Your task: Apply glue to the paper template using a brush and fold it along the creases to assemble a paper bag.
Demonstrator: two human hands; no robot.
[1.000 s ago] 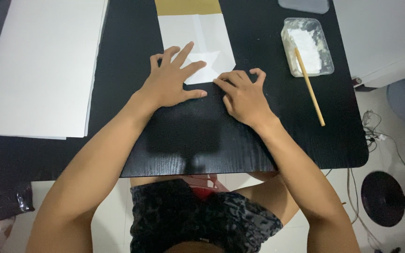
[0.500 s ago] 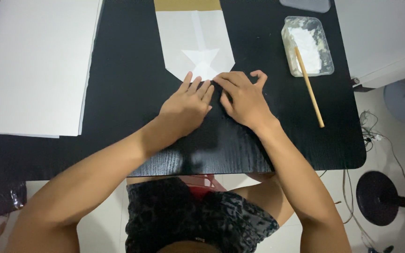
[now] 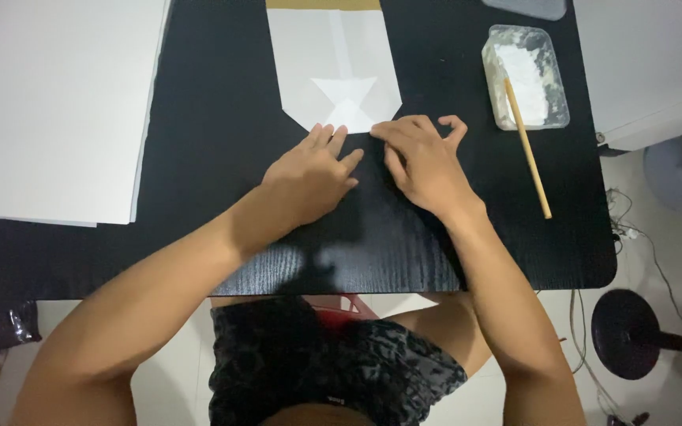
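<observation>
Both hands lie on the black worktop at the near, pointed end of a folded white paper piece, which runs up the middle to the far edge, where a tan band crosses it. The left hand rests flat, palm down, fingers together and stretched out, their tips touching the paper's folded point; it grips nothing. The right hand sits just beside it, fingers bent, thumb and forefinger curled at the paper's right corner (whether they pinch the edge cannot be told).

Left of the hands, a stack of large white sheets covers the worktop's left part, a wide black strip lying between it and the paper. To the right, near the worktop's right edge, stands a clear rectangular tub with white paste inside, a wooden stick leaning out of it toward the near edge. Bare worktop lies between hands and near edge.
</observation>
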